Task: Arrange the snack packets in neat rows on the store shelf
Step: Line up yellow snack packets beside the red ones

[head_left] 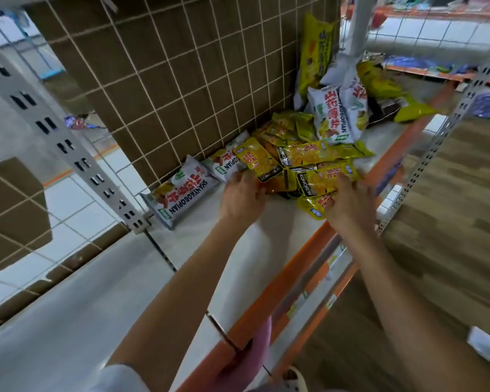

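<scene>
Packets (309, 165), yellow and loosely heaped, lie on the shelf (246, 258) just past your two hands. Nearest you, the orange lip (269, 298) of the shelf runs from 7 o'clock up toward 2 o'clock, with the white board on its 9 o'clock side. Your bare forearms reach up over that board. Your left hand (242, 198) meets the heap at its 8 o'clock edge, fingertips against a yellow packet; blur hides whether they pinch it, so you cannot tell its grip. Your right hand (348, 203) lies on the heap at its 4 o'clock side, fingers stretched and spread over the packets, curled round nothing. At 9 o'clock from your left hand a flat bag (178, 193), white with red print, lies on the board against the mesh (167, 80). A second bag (225, 164) of the same kind sits between it and the heap, partly under a yellow packet. Beyond the heap, at 1 o'clock, an upright bag (338, 117) stands tilted, touching the heap's far edge. Behind it a green bag (316, 55) leans tall against the mesh, and more green bags (379, 83) lie jumbled at 2 o'clock. Brown cardboard shows behind the mesh. A grey post (447, 128) rises at 3 o'clock.
</scene>
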